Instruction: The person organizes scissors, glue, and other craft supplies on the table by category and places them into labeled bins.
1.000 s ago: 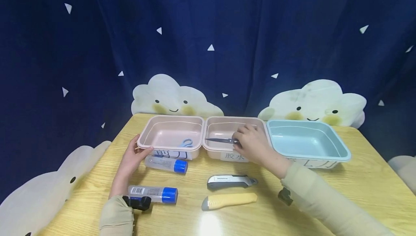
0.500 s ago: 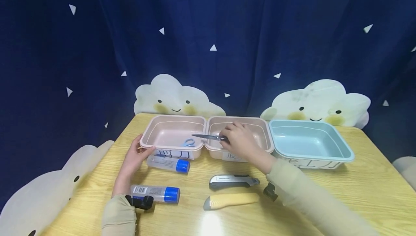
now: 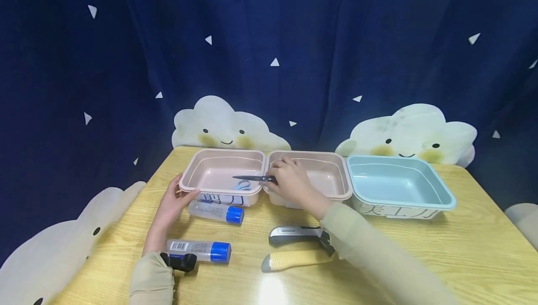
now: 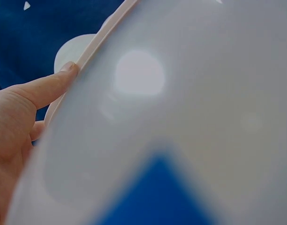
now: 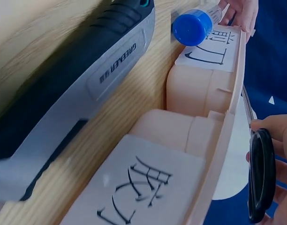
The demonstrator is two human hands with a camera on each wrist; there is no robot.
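Note:
Black scissors (image 3: 252,178) are in my right hand (image 3: 291,181), gripped by their handle, which shows as a black loop (image 5: 262,176) in the right wrist view. Their blades point left over the left pink bin (image 3: 252,197); the hand is above the near left part of the middle pink bin (image 3: 336,196). Light blue scissors (image 3: 242,185) lie inside the left bin. My left hand (image 3: 172,202) holds that bin at its near left corner; the left wrist view has the thumb (image 4: 54,86) on the rim and the other fingers mostly hidden behind it.
A light blue bin (image 3: 441,197) stands at the right of the row. Two blue-capped glue bottles (image 3: 210,211) lie on the left of the table (image 3: 235,286). A grey-black utility knife (image 3: 294,235) and a yellow one (image 3: 294,259) lie below the middle bin.
My right hand has moved left with the black scissors, from the middle bin's right side to its left, bringing the blades over the left bin. The left hand stays at the left bin's corner.

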